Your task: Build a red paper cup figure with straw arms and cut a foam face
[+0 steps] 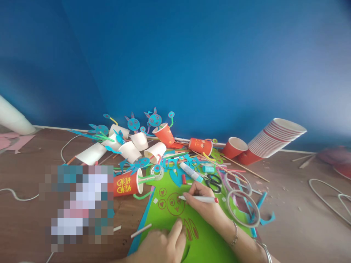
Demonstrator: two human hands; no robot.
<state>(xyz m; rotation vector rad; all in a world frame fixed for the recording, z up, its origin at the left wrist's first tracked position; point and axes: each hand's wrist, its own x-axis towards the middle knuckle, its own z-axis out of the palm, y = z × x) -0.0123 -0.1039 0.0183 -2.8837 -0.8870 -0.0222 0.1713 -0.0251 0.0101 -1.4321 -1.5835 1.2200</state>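
Note:
My right hand (204,204) is closed around a marker (206,199) with a white barrel and a red end. Its tip is at the edge of a round face (175,204) drawn in red on green paper (164,190). Two small circles with hearts are left of the face, and long ear shapes (191,229) lie below it. My left hand (164,243) rests on the paper below the drawing, fingers laid down with nothing visible in them. A red marker cap (183,179) lies above the face. Black-handled scissors (214,182) and a glue stick (192,172) are just beyond my right hand.
Tape rolls (243,208) lie right of the paper. Behind are blue paper scraps (175,164), straws, and cups with blue animal faces (155,119). A stack of paper cups (274,140) leans at right against the blue wall (175,65). A blurred-out patch (79,204) covers the left.

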